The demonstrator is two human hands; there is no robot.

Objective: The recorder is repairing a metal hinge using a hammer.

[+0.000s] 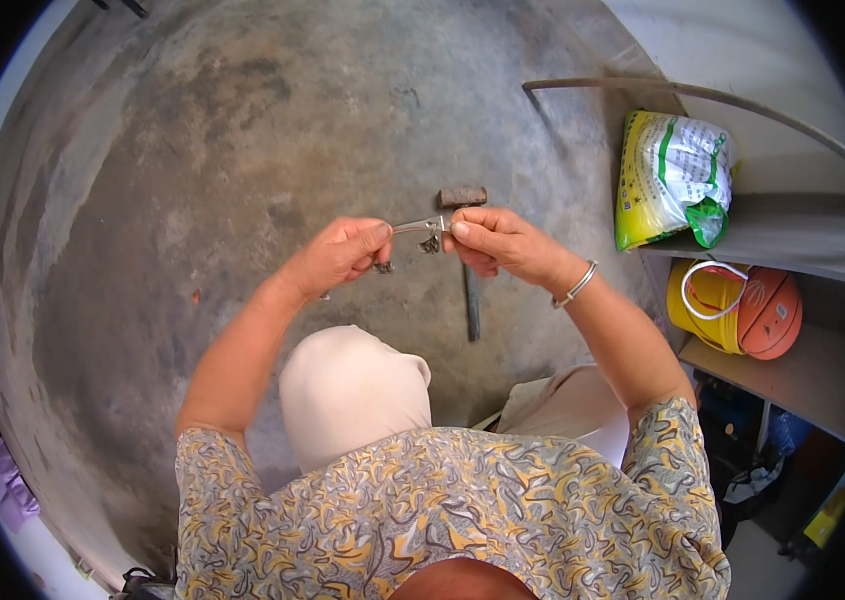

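Observation:
Out in front of me, above the concrete floor, a thin shiny strip stretches between my two hands; its exact kind is unclear. My left hand pinches one end between thumb and fingers. At the other end, my right hand grips it, fingers closed beside a small bright crosspiece. Small dark bits show just below the strip; I cannot tell whether they hang or lie on the floor. Beneath my right hand lies a hammer, its rusty head pointing away from me and its middle partly hidden.
To the right is a grey shelf unit. On it stand a white, yellow and green plastic sack, a yellow bucket and an orange ball. A curved bar runs along the far right. Purple items sit at the left edge.

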